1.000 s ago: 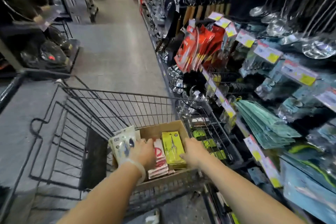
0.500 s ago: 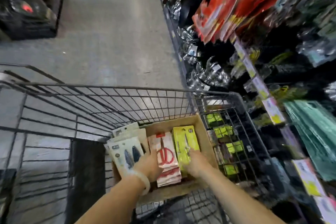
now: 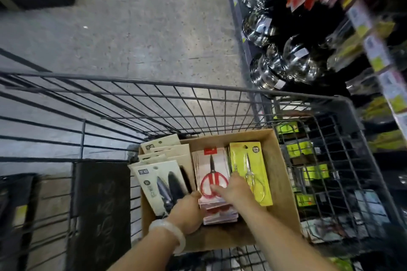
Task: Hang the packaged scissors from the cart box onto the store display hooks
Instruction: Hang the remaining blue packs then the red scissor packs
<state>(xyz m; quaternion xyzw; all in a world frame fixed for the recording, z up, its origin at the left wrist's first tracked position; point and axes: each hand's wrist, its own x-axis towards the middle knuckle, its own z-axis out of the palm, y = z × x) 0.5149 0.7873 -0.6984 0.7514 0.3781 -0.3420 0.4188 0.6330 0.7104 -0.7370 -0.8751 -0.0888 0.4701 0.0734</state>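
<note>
Inside the open brown cardboard box [image 3: 284, 185] at the near end of a dark wire shopping cart [image 3: 167, 86], both bare hands are down among packaged scissors. The left hand [image 3: 187, 212], with a pale bangle [image 3: 169, 232] on its wrist, curls its fingers against the near left edge of the middle stack; whether it actually pinches a pack cannot be told. The right hand [image 3: 236, 190] lies on that same stack, fingers loosely spread and one fingertip on the top pack, gripping nothing as far as can be seen.

The middle stack holds white cards of red-handled scissors [image 3: 212, 168]. Left of it in the box lean cream cards carrying black-handled scissors [image 3: 163, 182]. Right of it lies a yellow blister card with slim silver scissors [image 3: 248, 165].

Beyond the box, past the right side of the cart, are blurred store shelves [image 3: 374, 55] with shiny metal kitchenware and yellow price tags. Display hooks cannot be made out clearly.

By appearance the task is at an early stage: no pack is lifted clear, all three stacks look full, and picking up, carrying and hanging remain to be done.
</note>
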